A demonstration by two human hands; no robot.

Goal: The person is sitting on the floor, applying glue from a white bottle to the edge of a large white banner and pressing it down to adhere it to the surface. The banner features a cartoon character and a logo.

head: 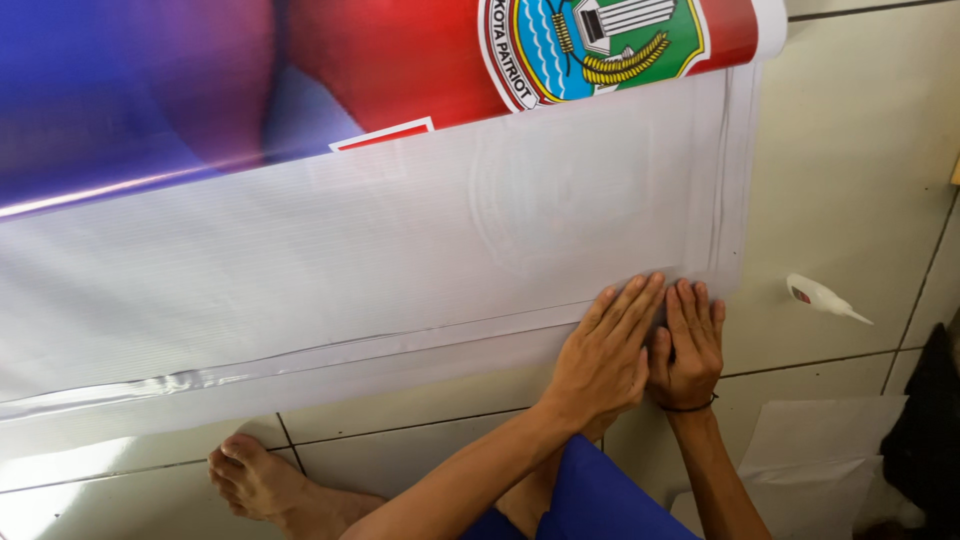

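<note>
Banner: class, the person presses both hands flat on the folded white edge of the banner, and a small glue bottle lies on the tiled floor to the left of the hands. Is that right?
Not quite. In the head view the glue bottle lies to the right of the hands, not the left. The rest stands: the left hand and right hand press flat, side by side, on the folded white edge of the banner, and the bottle is on the tiled floor.

Banner, limbs and floor items only partly being shown

The printed banner (380, 240) is being cut off by the top and left edges, its blue area being blurred. Part of the right hand (690, 345) is being hidden by the left hand (605, 355). Both forearms and the bare foot (255, 480) are being cropped at the bottom edge. The dark object (925, 440) is being cut by the right edge; its kind cannot be told.
</note>
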